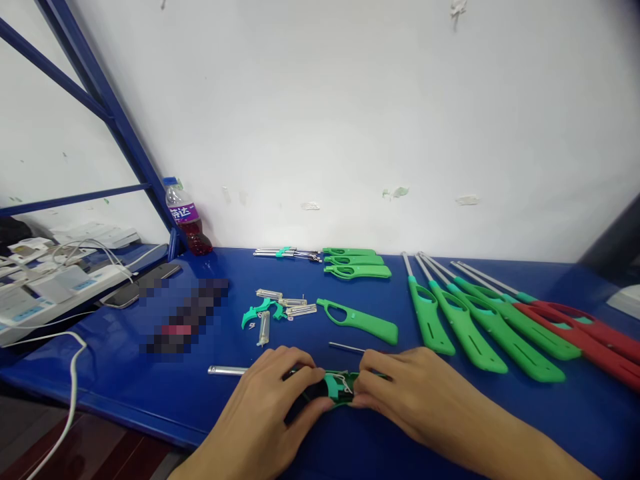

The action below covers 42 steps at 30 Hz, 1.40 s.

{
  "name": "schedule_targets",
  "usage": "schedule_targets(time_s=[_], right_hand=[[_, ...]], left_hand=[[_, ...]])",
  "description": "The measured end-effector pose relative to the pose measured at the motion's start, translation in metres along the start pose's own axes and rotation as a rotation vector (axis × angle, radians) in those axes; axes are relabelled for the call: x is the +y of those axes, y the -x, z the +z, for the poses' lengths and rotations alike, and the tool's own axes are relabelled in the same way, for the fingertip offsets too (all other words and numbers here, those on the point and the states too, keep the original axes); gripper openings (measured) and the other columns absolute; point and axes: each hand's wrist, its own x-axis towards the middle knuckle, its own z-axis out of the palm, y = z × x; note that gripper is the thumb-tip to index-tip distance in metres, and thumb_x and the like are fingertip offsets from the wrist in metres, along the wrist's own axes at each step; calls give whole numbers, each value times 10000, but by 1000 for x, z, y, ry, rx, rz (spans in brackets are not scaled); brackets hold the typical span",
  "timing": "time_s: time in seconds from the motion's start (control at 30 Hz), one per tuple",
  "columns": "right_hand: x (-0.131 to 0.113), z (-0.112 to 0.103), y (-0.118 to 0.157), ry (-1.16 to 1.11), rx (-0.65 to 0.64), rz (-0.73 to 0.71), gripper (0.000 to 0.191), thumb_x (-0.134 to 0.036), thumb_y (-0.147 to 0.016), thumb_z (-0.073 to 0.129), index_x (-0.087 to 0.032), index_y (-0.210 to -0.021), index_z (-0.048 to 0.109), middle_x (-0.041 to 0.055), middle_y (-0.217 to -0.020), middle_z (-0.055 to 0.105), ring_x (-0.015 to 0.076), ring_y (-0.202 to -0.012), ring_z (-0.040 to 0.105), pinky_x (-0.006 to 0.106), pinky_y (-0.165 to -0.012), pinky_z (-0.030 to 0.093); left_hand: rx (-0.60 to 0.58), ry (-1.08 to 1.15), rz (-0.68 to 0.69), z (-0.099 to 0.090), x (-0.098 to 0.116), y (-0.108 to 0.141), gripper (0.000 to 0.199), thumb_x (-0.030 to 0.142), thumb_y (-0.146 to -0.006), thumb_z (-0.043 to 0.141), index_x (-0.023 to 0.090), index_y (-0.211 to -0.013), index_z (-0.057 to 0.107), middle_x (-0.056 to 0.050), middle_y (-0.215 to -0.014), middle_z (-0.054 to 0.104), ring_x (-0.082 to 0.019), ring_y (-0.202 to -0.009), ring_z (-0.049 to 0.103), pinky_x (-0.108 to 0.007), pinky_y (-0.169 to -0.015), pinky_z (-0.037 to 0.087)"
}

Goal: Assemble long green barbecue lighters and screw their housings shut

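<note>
My left hand (283,407) and my right hand (405,387) grip an opened green utility lighter (343,401) near the table's front edge. Its silver tube (226,371) sticks out to the left past my left hand. Between my fingertips show a teal trigger (332,385) and thin pale wires; the rest of the inside is hidden. Just beyond my right hand lies a thin metal rod (345,347), its right end covered. Farther back are a green handle shell (357,321), several clear fuel tanks (265,328) and loose teal triggers (256,312).
Several assembled green lighters (470,327) and red lighters (585,340) lie at the right. Stacked shells (357,271) and metal tubes (280,253) are by the wall. A drink bottle (187,220), phone (140,285) and power strip (75,290) with cables sit left.
</note>
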Motion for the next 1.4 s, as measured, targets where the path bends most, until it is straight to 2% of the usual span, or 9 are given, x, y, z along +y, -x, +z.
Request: schedule_targets(time_s=[0.17, 0.4, 0.6, 0.73, 0.93, 1.4], right_hand=[[-1, 0, -1, -4, 2, 3, 358, -331, -1178, 266, -247, -961, 539, -31, -842, 641, 164, -581, 562, 351, -516, 280], [-2, -2, 1, -59, -11, 12, 313, -309, -1170, 327, -244, -986, 571, -29, -877, 662, 168, -617, 579, 353, -540, 297], [-3, -5, 2, -92, -43, 26, 189, -247, -1134, 449, -251, -1030, 607, -30, -924, 687, 184, -658, 598, 365, -556, 283], [-3, -7, 2, -118, -87, 32, 120, -164, -1065, 554, -260, -1050, 625, -31, -941, 692, 183, -691, 608, 361, -569, 266], [-1, -4, 5, -97, -104, 37, 131, -136, -1013, 640, -258, -1059, 619, -31, -945, 689, 180, -683, 600, 361, -576, 265], [-3, -2, 5, -37, -118, 17, 167, -110, -983, 643, -251, -1031, 568, -30, -924, 665, 178, -656, 568, 354, -570, 249]], left_hand=[[8, -24, 13, 2, -3, 1, 88, 291, -1056, 661, 253, -1108, 720, -24, -1067, 720, -226, -910, 684, -373, -808, 567], [37, -41, 33, 4, -5, 0, 279, 442, -1105, 538, 235, -1074, 722, -38, -1025, 727, -224, -864, 679, -382, -769, 566], [21, -5, 25, 3, -6, 0, 201, 408, -1091, 586, 251, -1081, 711, -24, -1047, 716, -217, -897, 679, -367, -801, 558], [-36, 47, -8, 1, -7, 0, 98, 329, -1078, 630, 279, -1122, 702, -3, -1100, 701, -205, -968, 675, -350, -863, 548], [-66, 32, -20, -1, -7, -1, 82, 288, -1072, 639, 279, -1125, 701, -4, -1100, 699, -213, -963, 674, -360, -845, 545], [-90, 30, -33, -5, -2, 0, 107, 297, -1087, 612, 283, -1150, 697, -13, -1113, 697, -221, -990, 677, -373, -878, 545]])
